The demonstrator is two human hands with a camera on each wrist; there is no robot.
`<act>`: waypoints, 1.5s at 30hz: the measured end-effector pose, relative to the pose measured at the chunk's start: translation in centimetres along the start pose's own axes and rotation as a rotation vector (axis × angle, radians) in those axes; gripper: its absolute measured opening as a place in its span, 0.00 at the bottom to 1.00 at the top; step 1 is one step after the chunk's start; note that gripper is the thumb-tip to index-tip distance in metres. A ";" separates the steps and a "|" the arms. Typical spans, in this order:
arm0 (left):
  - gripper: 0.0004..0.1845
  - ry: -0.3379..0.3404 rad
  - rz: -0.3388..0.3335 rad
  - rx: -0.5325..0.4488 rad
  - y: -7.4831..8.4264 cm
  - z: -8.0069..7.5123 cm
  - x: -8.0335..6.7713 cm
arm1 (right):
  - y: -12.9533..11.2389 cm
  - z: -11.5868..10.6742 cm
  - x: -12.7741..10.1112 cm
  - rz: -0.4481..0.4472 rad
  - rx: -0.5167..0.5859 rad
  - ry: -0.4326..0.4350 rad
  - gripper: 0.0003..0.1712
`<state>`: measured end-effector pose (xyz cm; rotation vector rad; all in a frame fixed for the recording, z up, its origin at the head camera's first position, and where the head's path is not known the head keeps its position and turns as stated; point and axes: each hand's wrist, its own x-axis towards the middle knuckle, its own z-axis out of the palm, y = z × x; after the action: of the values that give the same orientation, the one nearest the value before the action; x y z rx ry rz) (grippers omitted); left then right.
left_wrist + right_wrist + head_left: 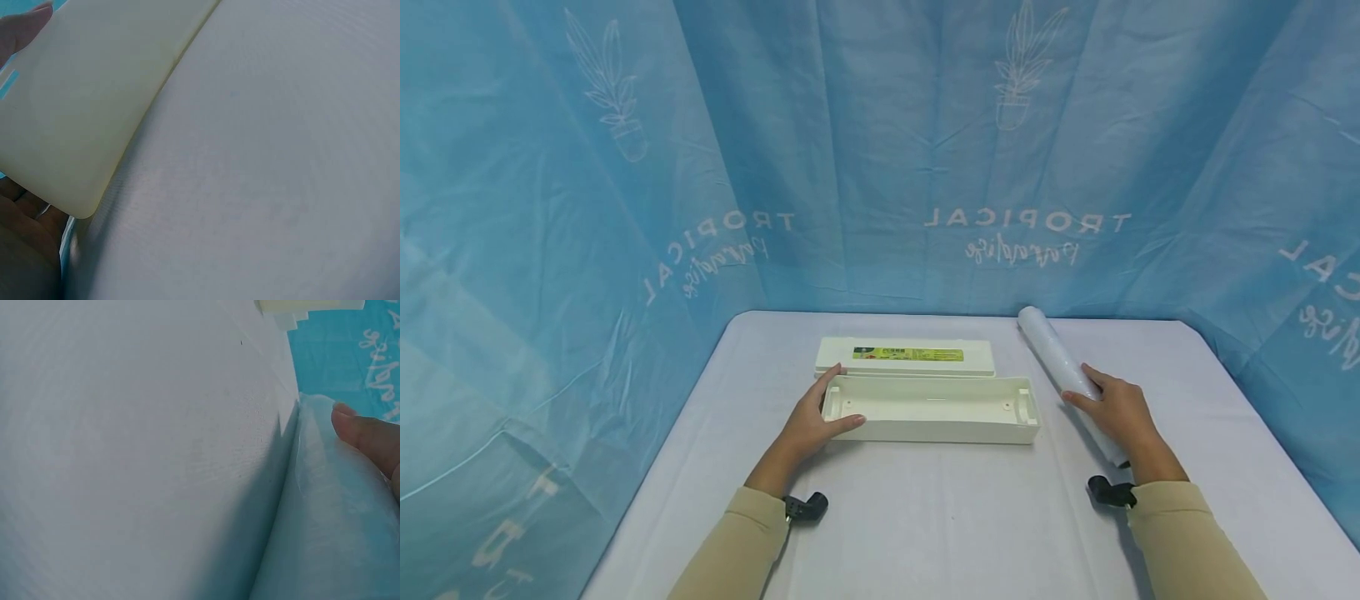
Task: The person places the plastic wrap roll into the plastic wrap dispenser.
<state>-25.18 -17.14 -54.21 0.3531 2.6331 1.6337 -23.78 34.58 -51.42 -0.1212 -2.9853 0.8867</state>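
Note:
In the head view my left hand (809, 427) grips the left end of a long cream plastic box (940, 432), thumb at its front rim and fingers round the end. The box lies open side up with nothing inside. Its side wall (94, 94) fills the upper left of the left wrist view. My right hand (1118, 408) holds a roll of clear plastic film (1049, 343) from above, thumb on the near left side and fingers across it. The roll slants from back left to front right. In the right wrist view my thumb (369, 437) presses on the film.
Right behind the box lies a cream lid (831, 357) with a yellow-green label (908, 354). A white cloth (925, 517) covers the table. Blue printed curtains (880, 167) hang behind and at both sides. Small black cameras (808, 507) sit at both wrists.

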 end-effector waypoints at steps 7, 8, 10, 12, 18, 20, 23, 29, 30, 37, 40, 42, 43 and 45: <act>0.58 -0.002 -0.004 0.005 0.1 0.0 0.0 | -0.1 0.2 0.2 0.030 0.015 0.015 0.52; 0.58 0.000 -0.003 0.005 0.1 0.0 0.0 | -0.2 0.2 0.2 0.039 0.013 0.016 0.52; 0.58 0.001 0.000 0.003 0.0 0.1 0.0 | -0.4 0.2 0.2 0.054 0.007 0.016 0.53; 0.57 0.005 0.004 -0.001 -0.1 0.1 0.0 | -0.6 0.2 0.1 0.061 0.001 0.017 0.54; 0.57 0.003 0.008 0.005 -0.2 0.0 0.0 | -1.2 0.1 -0.1 0.057 -0.010 0.027 0.53; 0.57 0.000 0.009 0.007 -0.2 0.0 0.0 | -1.2 0.1 -0.2 0.054 -0.014 0.030 0.52; 0.57 -0.005 0.009 0.006 -0.1 0.0 0.0 | -1.3 0.1 -0.3 0.050 -0.023 0.032 0.51; 0.57 -0.009 0.013 -0.001 -0.1 0.0 0.0 | -1.4 0.1 -0.2 0.052 -0.028 0.033 0.50; 0.57 -0.008 0.014 -0.002 -0.1 0.0 0.0 | -1.4 0.2 -0.1 0.054 -0.026 0.033 0.49; 0.58 -0.003 0.022 0.003 0.0 -0.1 0.0 | -1.4 0.3 0.0 0.064 -0.024 0.035 0.49; 0.57 -0.003 0.022 -0.003 0.0 -0.1 0.0 | -1.3 0.3 0.1 0.060 -0.027 0.037 0.49; 0.57 -0.001 0.020 0.003 0.0 -0.1 0.0 | -1.2 0.3 0.1 0.053 -0.028 0.040 0.48; 0.57 0.000 0.018 0.002 0.1 -0.1 0.0 | -1.2 0.2 0.1 0.047 -0.029 0.043 0.48; 0.57 -0.004 0.017 0.006 0.1 0.0 0.0 | -1.1 0.1 0.0 0.034 -0.031 0.053 0.48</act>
<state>-25.20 -17.11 -54.10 0.3798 2.6404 1.6288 -23.91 33.55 -50.92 -0.1931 -2.9575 0.8270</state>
